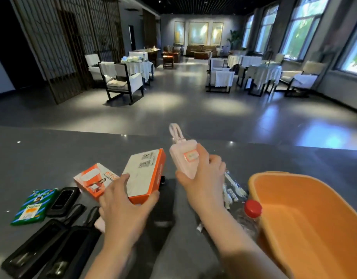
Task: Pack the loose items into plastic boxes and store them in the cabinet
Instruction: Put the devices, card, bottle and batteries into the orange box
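Observation:
My left hand (123,210) grips an orange and white carton (145,174) by its near end, lifted above the grey counter (42,158). My right hand (203,178) holds a pink power bank (183,158) with a looped cable, tilted upward. An orange plastic box (306,222) stands open at the lower right, with nothing visible inside. A smaller orange and white carton (95,181) lies flat to the left of my left hand.
On the counter's left lie a green packet (33,206), a small black device (63,200) and two black pouches (48,244). A red-capped clear bottle (252,210) and wrapped plastic cutlery (232,188) lie beside the orange box. Beyond the counter is a dining hall.

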The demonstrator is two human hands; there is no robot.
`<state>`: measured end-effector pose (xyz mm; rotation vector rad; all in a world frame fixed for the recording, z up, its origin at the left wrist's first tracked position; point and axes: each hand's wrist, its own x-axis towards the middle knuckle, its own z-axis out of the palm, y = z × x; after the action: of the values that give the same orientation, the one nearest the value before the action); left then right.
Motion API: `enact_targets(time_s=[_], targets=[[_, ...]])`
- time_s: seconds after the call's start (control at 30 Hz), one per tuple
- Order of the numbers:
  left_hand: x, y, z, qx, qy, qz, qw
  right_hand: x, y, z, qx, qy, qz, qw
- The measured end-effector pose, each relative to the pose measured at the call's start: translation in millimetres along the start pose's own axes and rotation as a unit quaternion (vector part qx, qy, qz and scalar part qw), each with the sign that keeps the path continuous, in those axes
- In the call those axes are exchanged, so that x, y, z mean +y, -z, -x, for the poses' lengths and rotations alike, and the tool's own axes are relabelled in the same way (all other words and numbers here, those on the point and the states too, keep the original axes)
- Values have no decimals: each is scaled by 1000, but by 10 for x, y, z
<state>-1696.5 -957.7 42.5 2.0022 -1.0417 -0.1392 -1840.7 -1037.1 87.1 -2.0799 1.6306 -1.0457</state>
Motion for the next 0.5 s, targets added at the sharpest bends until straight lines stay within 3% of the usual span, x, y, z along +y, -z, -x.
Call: enact_targets(time_s=[0.17, 0.27, 0.5], targets=[[690, 35, 83, 10, -111, 31, 993, 78, 1161, 54, 104, 43, -7, 994], [1128, -84, 298, -23, -148, 68, 986, 482, 1636, 99, 128, -14, 30, 991], [1875, -617, 768, -95, -213, 138, 963, 1514, 1995, 431, 74, -183, 146, 969]])
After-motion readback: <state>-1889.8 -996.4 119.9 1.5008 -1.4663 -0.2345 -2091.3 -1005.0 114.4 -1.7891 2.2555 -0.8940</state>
